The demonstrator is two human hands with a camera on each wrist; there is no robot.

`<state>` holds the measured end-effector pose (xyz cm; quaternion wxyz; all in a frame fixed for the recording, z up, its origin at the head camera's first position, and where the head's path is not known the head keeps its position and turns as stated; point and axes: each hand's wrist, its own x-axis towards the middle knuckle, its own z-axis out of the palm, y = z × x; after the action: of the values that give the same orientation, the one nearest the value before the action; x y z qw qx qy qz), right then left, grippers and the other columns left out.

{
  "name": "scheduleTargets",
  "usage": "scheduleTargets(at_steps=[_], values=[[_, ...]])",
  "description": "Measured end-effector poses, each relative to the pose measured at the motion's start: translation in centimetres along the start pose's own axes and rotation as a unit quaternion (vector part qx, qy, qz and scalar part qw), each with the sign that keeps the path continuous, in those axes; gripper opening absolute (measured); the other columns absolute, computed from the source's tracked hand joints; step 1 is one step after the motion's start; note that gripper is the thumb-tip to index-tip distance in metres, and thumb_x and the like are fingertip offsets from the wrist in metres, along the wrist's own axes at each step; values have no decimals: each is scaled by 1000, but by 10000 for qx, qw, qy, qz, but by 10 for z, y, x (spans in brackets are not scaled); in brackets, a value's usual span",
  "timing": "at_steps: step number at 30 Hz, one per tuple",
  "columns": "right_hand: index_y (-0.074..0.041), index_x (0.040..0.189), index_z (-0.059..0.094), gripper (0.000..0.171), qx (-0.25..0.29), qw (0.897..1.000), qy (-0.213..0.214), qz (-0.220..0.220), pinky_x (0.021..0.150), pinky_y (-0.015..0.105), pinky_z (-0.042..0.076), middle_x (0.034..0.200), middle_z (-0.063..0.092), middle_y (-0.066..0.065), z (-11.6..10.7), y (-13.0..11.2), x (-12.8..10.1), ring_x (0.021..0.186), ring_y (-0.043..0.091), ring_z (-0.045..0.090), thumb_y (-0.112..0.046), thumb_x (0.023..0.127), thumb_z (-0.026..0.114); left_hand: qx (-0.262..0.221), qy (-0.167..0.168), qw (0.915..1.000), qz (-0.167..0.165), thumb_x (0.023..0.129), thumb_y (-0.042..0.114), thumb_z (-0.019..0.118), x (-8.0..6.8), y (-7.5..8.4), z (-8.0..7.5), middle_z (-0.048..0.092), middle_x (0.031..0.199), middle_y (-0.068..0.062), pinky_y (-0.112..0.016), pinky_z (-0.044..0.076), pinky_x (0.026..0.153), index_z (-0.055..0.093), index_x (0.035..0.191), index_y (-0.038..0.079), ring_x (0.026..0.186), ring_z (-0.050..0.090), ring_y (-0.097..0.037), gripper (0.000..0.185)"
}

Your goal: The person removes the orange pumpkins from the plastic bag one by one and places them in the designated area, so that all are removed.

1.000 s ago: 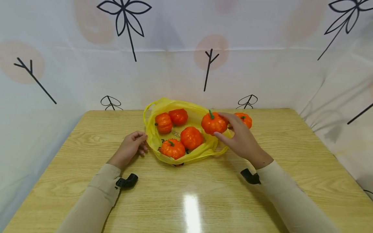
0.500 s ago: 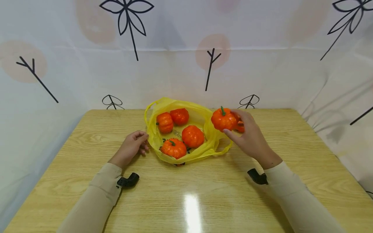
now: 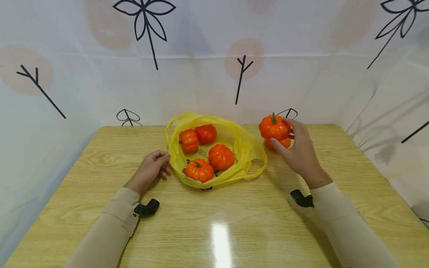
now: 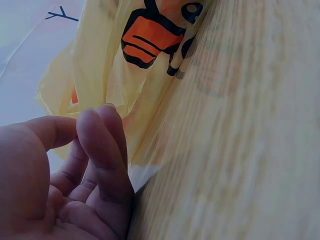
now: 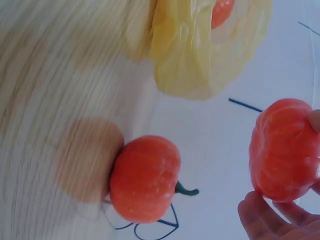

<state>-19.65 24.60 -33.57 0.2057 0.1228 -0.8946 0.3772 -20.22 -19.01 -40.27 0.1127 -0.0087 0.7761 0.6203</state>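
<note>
My right hand (image 3: 299, 147) grips an orange toy pumpkin (image 3: 273, 127) with a green stem, thumb on one side and fingers on the other. In the head view it overlaps a second pumpkin (image 3: 285, 143); in the right wrist view that pumpkin (image 5: 147, 177) rests on the table, apart from the held pumpkin (image 5: 285, 150). A yellow plastic bag (image 3: 249, 149) lies with its mouth spread, several pumpkins inside, one of them a ribbed pumpkin (image 3: 221, 157). At the bag's left rim, my left hand (image 3: 152, 167) pinches the plastic between thumb and fingertips (image 4: 92, 125).
The wooden table (image 3: 187, 230) reaches back to a pale cloth backdrop (image 3: 197, 85) with printed plant drawings. A bag handle loop (image 3: 259, 171) sticks out on the right side. Black wrist devices sit at both cuffs.
My right hand has carried the pumpkin right and slightly upward, from over the bag's right edge to beyond it. My left hand has stayed at the bag's rim.
</note>
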Motion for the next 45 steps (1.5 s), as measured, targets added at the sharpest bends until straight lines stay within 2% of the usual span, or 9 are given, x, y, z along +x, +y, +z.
scheduleTargets(at_steps=[3,9,12,16,28,33,45], values=[[-1,149,36,67,-83,9999,137,20,100,61,46,149,37,23,-3,3,1,126,42,46,-16,94,70,-3,1,10000,10,106,33,50,0,-1,-1,59,90,-2,-27,57,62,54,120,2,70,61,-10,34],[-2,152,33,67,-150,9987,429,212,98,57,47,150,37,23,-9,11,4,128,42,46,-18,96,66,-19,33,10000,44,106,33,51,2,-3,0,59,88,-2,-27,57,61,54,119,2,69,60,-11,33],[-2,153,31,67,-26,9983,498,310,99,60,46,151,34,24,-12,16,5,129,44,44,-19,97,64,-29,42,10000,55,106,33,51,2,-3,0,60,87,-2,-28,57,61,55,118,3,68,60,-11,33],[-1,155,27,69,-8,9980,453,448,101,65,43,153,31,26,-15,25,6,132,46,41,-21,99,63,-8,51,10000,54,106,33,51,2,-3,1,60,87,-3,-28,57,61,55,118,3,68,60,-11,32],[1,156,20,73,-265,9946,224,975,105,68,39,154,25,31,-28,52,8,132,52,38,-29,101,57,-24,30,10000,27,106,33,51,2,-3,0,60,89,-2,-27,57,62,55,117,4,70,61,-11,31],[1,156,18,74,-333,9926,105,1165,107,68,38,153,23,33,-30,60,8,132,53,37,-28,101,58,1,49,10000,5,107,33,50,2,-3,1,59,90,-2,-28,57,62,55,116,6,70,61,-12,29],[1,157,17,75,-447,9895,-41,1372,108,68,36,155,19,34,-30,67,8,131,55,36,-31,102,56,-48,31,10000,46,106,33,50,3,-4,1,60,86,-2,-28,57,60,55,116,6,67,60,-11,29]])
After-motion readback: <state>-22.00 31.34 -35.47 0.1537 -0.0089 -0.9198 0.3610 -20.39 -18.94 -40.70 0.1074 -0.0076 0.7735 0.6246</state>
